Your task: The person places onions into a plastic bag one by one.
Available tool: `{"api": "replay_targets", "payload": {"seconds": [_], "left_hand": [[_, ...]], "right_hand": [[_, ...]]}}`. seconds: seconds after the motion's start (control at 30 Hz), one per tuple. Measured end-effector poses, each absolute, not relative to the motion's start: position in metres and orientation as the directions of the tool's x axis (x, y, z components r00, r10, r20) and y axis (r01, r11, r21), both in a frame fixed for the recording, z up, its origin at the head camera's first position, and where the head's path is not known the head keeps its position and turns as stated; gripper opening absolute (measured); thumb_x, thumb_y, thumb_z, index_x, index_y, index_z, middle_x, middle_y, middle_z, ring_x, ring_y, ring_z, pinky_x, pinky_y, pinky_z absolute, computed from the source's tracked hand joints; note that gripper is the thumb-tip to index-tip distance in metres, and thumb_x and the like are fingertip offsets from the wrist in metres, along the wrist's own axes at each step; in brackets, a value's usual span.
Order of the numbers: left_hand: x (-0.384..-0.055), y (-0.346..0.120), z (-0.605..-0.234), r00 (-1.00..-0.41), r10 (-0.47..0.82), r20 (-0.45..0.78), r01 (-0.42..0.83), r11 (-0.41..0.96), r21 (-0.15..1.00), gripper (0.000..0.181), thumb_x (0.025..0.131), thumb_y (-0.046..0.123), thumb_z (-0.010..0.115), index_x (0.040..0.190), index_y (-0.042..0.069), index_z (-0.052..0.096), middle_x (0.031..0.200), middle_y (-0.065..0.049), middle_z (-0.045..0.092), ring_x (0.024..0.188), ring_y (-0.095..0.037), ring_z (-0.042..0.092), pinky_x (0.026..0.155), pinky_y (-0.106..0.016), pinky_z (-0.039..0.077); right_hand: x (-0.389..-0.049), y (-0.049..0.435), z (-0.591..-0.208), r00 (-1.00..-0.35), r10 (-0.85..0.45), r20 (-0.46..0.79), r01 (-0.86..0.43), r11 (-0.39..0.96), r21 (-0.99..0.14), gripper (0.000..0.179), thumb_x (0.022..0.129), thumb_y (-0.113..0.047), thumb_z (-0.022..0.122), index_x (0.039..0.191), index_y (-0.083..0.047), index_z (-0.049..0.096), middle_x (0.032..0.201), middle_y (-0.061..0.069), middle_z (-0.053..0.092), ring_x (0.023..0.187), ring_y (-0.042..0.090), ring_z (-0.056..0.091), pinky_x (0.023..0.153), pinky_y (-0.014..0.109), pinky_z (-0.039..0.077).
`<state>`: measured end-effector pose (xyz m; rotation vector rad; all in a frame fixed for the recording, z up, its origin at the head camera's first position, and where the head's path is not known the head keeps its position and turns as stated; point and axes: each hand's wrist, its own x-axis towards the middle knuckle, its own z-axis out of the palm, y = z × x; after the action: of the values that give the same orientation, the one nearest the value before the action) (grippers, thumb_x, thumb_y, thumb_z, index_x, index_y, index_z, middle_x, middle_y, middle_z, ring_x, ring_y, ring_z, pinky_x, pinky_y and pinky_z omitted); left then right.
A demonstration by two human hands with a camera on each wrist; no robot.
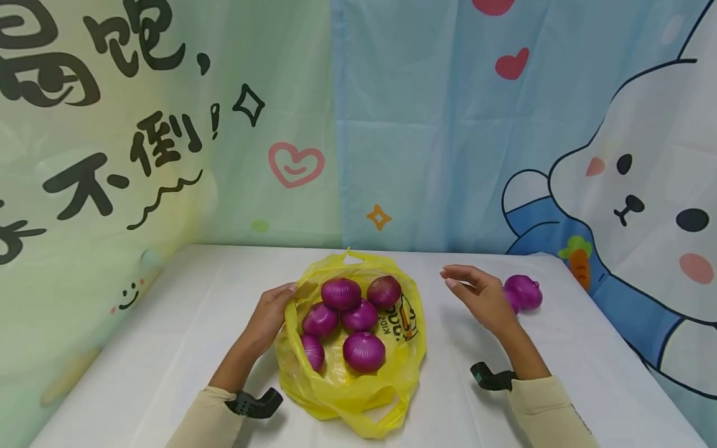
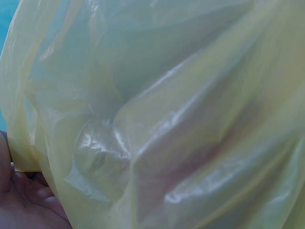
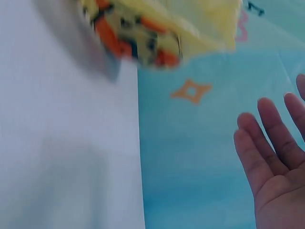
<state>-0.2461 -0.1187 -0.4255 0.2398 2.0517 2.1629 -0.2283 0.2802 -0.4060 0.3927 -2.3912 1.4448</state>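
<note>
A yellow plastic bag lies spread open on the table with several purple onions inside. My left hand grips the bag's left rim, thumb on the inner side. The left wrist view is mostly filled by the bag's crinkled side, with part of the left hand at the lower left corner. To the right of the bag, my right hand is raised above the table, holding nothing. Its fingers look extended in the right wrist view. Beyond that hand sit more onions, one partly hidden by it.
A white cloth covers the table. Behind it hangs a printed curtain with hearts, lettering and a large cartoon figure. Each wrist wears a dark band.
</note>
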Motion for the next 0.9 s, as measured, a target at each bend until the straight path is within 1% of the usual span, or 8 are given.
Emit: {"api": "replay_targets", "payload": {"seconds": [0.13,0.27,0.4,0.5,0.57,0.7,0.83,0.9], "left_hand": [[-0.246,-0.119,-0.426,-0.978,0.207,0.002,-0.008,-0.05,0.999,0.041,0.105,0.019,0.038,0.127,-0.012,0.054,0.114,-0.021,0.061,0.096,-0.019,0.063,0.083,-0.029,0.053],[-0.246,-0.12,-0.427,-0.979,0.201,-0.006,-0.015,-0.044,0.999,0.041,0.105,0.02,0.037,0.126,-0.011,0.055,0.114,-0.021,0.061,0.096,-0.019,0.063,0.083,-0.029,0.053],[-0.246,-0.119,-0.428,-0.979,0.206,0.002,-0.008,-0.046,0.999,0.042,0.105,0.021,0.038,0.127,-0.011,0.054,0.114,-0.02,0.061,0.096,-0.019,0.063,0.084,-0.03,0.053],[-0.247,-0.12,-0.427,-0.98,0.2,0.006,-0.005,-0.053,0.999,0.042,0.105,0.021,0.038,0.127,-0.012,0.054,0.112,-0.019,0.062,0.095,-0.018,0.063,0.083,-0.03,0.053],[-0.246,-0.12,-0.428,-0.98,0.201,0.001,-0.01,-0.054,0.998,0.042,0.105,0.02,0.038,0.126,-0.012,0.054,0.112,-0.019,0.062,0.095,-0.018,0.063,0.084,-0.03,0.053],[-0.246,-0.12,-0.429,-0.979,0.204,0.001,-0.011,-0.055,0.998,0.041,0.105,0.02,0.038,0.127,-0.011,0.054,0.116,-0.021,0.061,0.098,-0.019,0.062,0.085,-0.03,0.052],[-0.248,-0.119,-0.43,-0.977,0.211,-0.003,-0.013,-0.046,0.999,0.042,0.105,0.02,0.038,0.128,-0.01,0.054,0.12,-0.022,0.059,0.101,-0.02,0.062,0.087,-0.03,0.052],[-0.248,-0.119,-0.43,-0.977,0.214,-0.005,-0.015,-0.045,0.999,0.042,0.105,0.02,0.037,0.128,-0.01,0.054,0.12,-0.022,0.059,0.102,-0.02,0.062,0.087,-0.031,0.052]], "right_hand": [[-0.227,0.307,-0.407,-0.924,0.034,0.382,-0.32,0.481,-0.816,0.038,0.097,-0.025,0.062,0.128,-0.003,0.06,0.128,0.014,0.059,0.119,0.014,0.056,0.088,0.016,0.045],[-0.224,0.336,-0.409,-0.931,0.148,0.333,-0.203,0.548,-0.811,0.05,0.096,-0.036,0.06,0.137,-0.008,0.053,0.137,0.013,0.053,0.128,0.03,0.048,0.092,0.017,0.043],[-0.219,0.366,-0.413,-0.944,0.216,0.248,-0.071,0.603,-0.795,0.066,0.095,-0.045,0.059,0.149,-0.014,0.039,0.149,0.019,0.038,0.133,0.043,0.037,0.098,0.043,0.042],[-0.218,0.381,-0.415,-0.967,0.202,0.156,-0.009,0.584,-0.812,0.077,0.094,-0.048,0.059,0.155,-0.016,0.025,0.154,0.024,0.025,0.137,0.049,0.024,0.097,0.065,0.033],[-0.216,0.386,-0.418,-0.977,0.19,0.1,0.025,0.561,-0.827,0.082,0.093,-0.049,0.061,0.156,-0.017,0.02,0.156,0.026,0.017,0.139,0.051,0.014,0.096,0.072,0.028],[-0.218,0.39,-0.421,-0.979,0.2,0.047,0.068,0.534,-0.843,0.085,0.091,-0.048,0.064,0.157,-0.022,0.017,0.157,0.026,0.009,0.14,0.053,0.006,0.095,0.074,0.026],[-0.222,0.39,-0.425,-0.976,0.216,0.032,0.1,0.574,-0.813,0.086,0.089,-0.048,0.067,0.157,-0.024,0.019,0.154,0.031,0.015,0.135,0.056,0.016,0.091,0.069,0.037],[-0.223,0.39,-0.428,-0.977,0.21,0.04,0.101,0.615,-0.782,0.085,0.089,-0.047,0.068,0.156,-0.021,0.022,0.151,0.032,0.019,0.133,0.056,0.021,0.089,0.067,0.04]]}}
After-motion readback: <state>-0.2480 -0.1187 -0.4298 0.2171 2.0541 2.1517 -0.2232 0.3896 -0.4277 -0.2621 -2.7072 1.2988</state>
